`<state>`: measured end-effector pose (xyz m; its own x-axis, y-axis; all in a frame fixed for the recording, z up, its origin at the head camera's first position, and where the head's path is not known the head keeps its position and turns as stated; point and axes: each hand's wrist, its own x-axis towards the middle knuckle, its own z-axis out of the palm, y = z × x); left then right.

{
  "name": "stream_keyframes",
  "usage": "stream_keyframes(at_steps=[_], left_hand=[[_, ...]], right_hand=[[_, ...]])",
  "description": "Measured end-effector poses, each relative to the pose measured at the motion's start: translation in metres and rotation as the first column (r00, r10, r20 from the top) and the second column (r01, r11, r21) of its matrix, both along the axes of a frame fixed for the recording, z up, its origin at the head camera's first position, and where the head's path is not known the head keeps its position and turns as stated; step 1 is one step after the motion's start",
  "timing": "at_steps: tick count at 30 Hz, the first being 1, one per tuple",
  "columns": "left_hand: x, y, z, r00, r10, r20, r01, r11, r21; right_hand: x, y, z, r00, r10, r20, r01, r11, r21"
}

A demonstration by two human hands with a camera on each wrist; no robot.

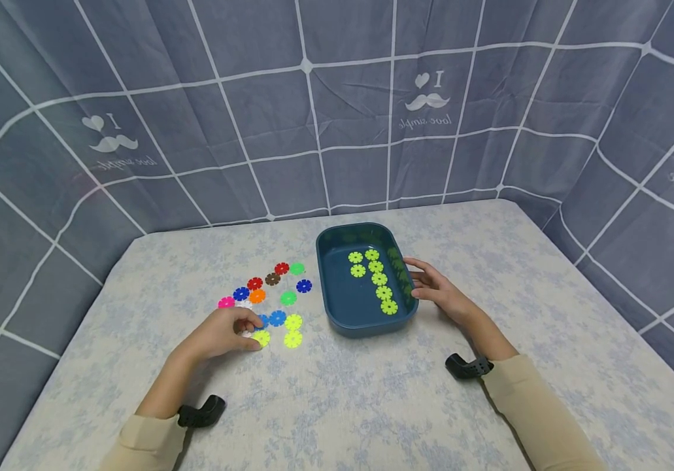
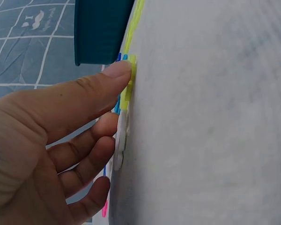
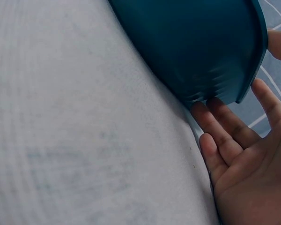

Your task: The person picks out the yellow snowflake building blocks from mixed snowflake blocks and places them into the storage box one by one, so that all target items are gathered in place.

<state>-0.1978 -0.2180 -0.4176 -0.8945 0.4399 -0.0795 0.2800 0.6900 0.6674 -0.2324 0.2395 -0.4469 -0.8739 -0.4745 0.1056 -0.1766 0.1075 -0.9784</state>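
Observation:
With the thumb and fingertips of my left hand (image 1: 223, 332) I pinch the edge of a yellow snowflake disc (image 1: 263, 338) lying on the table. In the left wrist view the thumb presses that disc, the index finger is mostly hidden, and the other fingers curl beside a white disc (image 2: 121, 140). Blue discs (image 1: 278, 318) lie just past the fingertips. My right hand (image 1: 442, 294) touches the right wall of a dark teal bin (image 1: 337, 320) with its fingers extended. Inside the bin several yellow-green discs (image 1: 380, 279) lie flat, mostly in a line.
Left of the bin, loose discs lie scattered: red (image 1: 282, 268), brown (image 1: 272, 279), orange (image 1: 257, 296), green (image 1: 288, 298), pink (image 1: 226, 302) and more yellow (image 1: 293, 339). A pale patterned cloth (image 1: 360, 399) covers the table. Grey-blue checked curtains (image 1: 348, 111) hang behind.

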Motion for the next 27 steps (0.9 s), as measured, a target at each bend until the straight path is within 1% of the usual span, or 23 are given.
stream_keyframes(at_steps=[5, 11, 16, 23, 27], left_hand=[[0.0006, -0.0019, -0.0012, 1.000, -0.003, -0.001, 0.003, 1.000, 0.010], [0.0037, -0.0002, 0.0001, 1.000, 0.001, -0.008, -0.001, 1.000, -0.006], [0.0050, 0.0023, 0.0007, 1.000, -0.010, -0.019, 0.010, 1.000, -0.020], [0.0065, 0.0054, 0.0017, 1.000, 0.011, 0.008, -0.011, 1.000, 0.011], [0.0072, 0.0055, 0.0015, 1.000, 0.011, 0.000, -0.011, 0.999, 0.034]], right_hand=[[-0.0002, 0.0001, -0.0003, 1.000, -0.008, 0.000, 0.008, 1.000, 0.005], [-0.0001, 0.0001, -0.0010, 1.000, -0.007, 0.005, 0.007, 1.000, 0.005], [0.0001, 0.0008, -0.0015, 1.000, -0.010, 0.002, 0.010, 1.000, 0.012], [0.0004, 0.0007, -0.0011, 1.000, 0.000, -0.005, 0.000, 1.000, 0.007], [0.0003, 0.0004, -0.0011, 1.000, 0.001, -0.005, -0.001, 1.000, 0.010]])
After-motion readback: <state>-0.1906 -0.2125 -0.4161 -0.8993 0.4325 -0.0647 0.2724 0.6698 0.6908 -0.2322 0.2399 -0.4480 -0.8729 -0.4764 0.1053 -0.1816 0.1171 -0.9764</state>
